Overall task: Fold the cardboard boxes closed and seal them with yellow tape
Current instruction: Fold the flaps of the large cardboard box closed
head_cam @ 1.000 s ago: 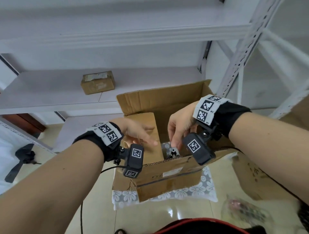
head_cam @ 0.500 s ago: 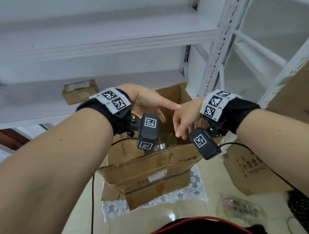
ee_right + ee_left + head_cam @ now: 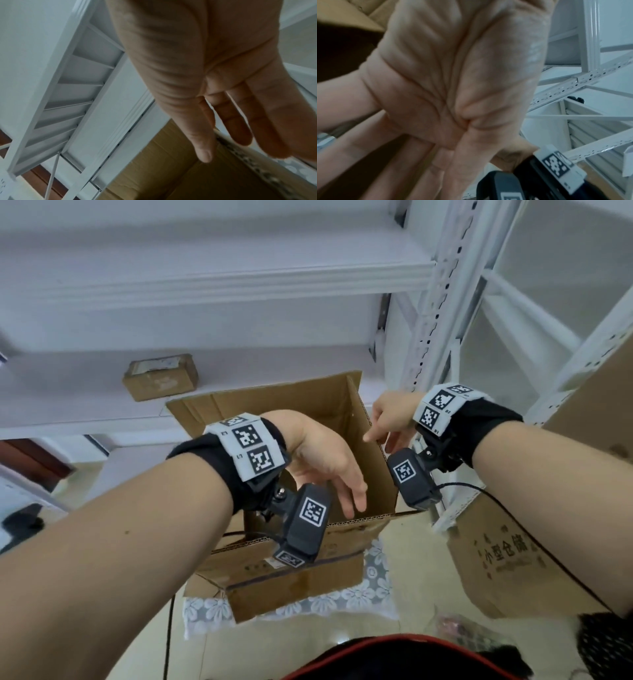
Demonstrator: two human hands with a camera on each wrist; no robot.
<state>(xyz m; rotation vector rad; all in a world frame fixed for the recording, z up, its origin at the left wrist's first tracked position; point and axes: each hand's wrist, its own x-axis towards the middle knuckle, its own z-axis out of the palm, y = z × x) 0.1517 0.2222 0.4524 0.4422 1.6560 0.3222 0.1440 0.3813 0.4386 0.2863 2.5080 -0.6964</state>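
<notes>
While our left hand [image 3: 322, 463] hangs loose-fingered and empty over the open cardboard box [image 3: 294, 563], our right hand [image 3: 390, 422], fingers straight, touches its upright three-o'clock flap [image 3: 368, 446].

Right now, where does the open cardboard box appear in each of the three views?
Head: open cardboard box in the centre, below both hands.
Left wrist: only brown cardboard at the upper left, behind the left hand.
Right wrist: box interior at the bottom centre, under the right hand.
Shared landmark: white metal shelving.
</notes>
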